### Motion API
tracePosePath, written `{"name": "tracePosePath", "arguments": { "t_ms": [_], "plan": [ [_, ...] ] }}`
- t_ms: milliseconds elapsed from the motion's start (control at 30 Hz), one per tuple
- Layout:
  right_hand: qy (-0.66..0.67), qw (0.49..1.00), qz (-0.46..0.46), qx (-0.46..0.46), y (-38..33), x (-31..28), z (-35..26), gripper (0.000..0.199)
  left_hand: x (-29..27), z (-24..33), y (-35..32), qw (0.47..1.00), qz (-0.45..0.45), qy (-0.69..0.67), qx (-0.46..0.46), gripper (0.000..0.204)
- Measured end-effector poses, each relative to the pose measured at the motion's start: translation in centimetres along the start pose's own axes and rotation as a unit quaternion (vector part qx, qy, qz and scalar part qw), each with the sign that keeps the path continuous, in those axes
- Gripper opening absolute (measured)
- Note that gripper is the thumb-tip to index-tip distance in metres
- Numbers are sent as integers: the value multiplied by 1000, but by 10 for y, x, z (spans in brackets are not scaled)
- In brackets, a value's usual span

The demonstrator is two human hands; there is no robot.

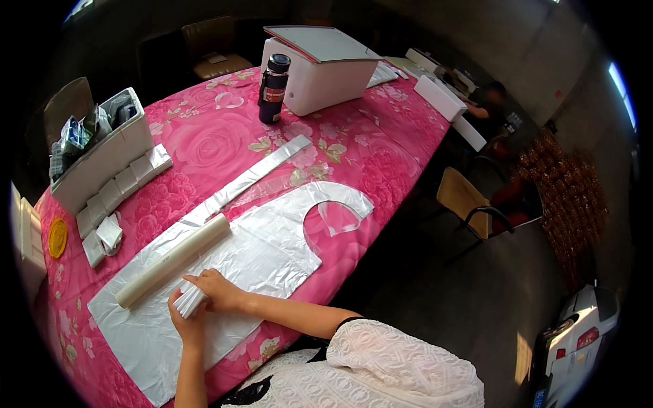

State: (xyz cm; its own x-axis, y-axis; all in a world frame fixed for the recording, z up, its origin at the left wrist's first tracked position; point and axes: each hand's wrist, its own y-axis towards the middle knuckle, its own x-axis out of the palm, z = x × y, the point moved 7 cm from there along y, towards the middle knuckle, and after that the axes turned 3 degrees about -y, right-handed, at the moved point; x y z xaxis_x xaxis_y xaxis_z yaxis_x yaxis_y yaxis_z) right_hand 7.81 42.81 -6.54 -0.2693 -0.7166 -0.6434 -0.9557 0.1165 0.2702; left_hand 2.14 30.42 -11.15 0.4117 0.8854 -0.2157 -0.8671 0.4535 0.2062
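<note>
My left hand (186, 322) is closed round a small, tightly folded stack of white plastic film (190, 301), its layered edges facing up. Bent over the stack's far end, my right hand (216, 291) grips it too, with the index finger reaching across the top. Both hands are just above a large sheet of thin white plastic (262, 248), spread flat and cut with a rounded neck opening like a disposable apron. A long pale roller tube (173, 262) lies across this sheet, beyond my hands.
Several folded white packets (112, 194) line a white foam box (102, 160) holding packaged items at left. Near them sits a yellow round lid (58, 237). A dark thermos (274, 88) stands before another foam box (320, 81). Beyond the pink tablecloth (211, 139) are a chair (464, 197) and another person (486, 112).
</note>
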Motion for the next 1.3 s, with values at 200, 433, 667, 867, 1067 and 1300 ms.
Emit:
{"name": "tracePosePath", "arguments": {
  "t_ms": [200, 433, 667, 867, 1067, 1300],
  "plan": [
    [-5, 997, 61, -37, -2, -2, 5, 58, 6, 9, 2, 999, -14, 6, 36, 61],
    [-3, 995, 81, -54, -4, -5, 5, 45, 7, 14, 1, 999, -40, 8, -8, 54],
    [-15, 993, 79, -84, -5, -8, 9, 32, 7, 20, 0, 999, -42, 21, 3, 50],
    [-11, 992, 74, -104, -3, -10, 0, 34, 1, 26, 1, 982, -37, 68, 171, 44],
    [75, 986, 86, -120, -1, -18, -13, 29, -3, 32, 0, 994, -31, 5, 103, 21],
    [89, 990, -64, -92, 5, -5, -24, 16, -13, 48, -4, 995, -19, -76, 68, 16]
  ]
}}
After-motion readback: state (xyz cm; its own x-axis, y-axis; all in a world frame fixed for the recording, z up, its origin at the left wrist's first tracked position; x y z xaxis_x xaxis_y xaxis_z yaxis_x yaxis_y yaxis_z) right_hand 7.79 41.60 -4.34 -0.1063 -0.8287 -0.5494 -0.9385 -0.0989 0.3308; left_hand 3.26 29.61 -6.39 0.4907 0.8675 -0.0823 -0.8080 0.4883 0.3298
